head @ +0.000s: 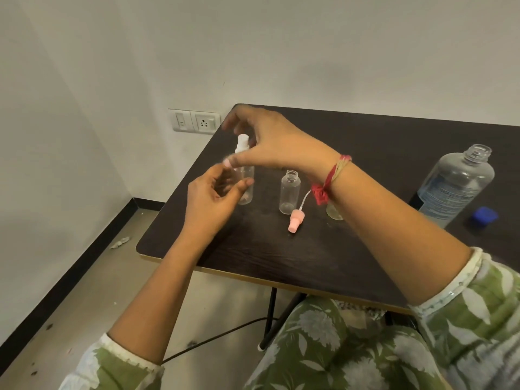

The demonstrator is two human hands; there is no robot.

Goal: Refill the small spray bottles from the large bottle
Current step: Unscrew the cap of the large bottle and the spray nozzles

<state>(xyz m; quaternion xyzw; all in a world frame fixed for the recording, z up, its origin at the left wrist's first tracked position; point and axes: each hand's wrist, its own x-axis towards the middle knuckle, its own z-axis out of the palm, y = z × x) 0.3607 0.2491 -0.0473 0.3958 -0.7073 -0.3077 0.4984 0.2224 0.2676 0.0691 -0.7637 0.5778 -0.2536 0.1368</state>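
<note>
Head view: uncapped small bottle (289, 192) stands empty.

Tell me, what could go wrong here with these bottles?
The right forearm reaches past the open small bottle and could knock it over. The large bottle stands uncapped, so a bump might spill it. The pink spray head lies loose on the table and might roll away.

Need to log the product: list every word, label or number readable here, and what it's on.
Label on large bottle: lines of print, too blurred to read.
Nothing else in view shows any text.
</note>
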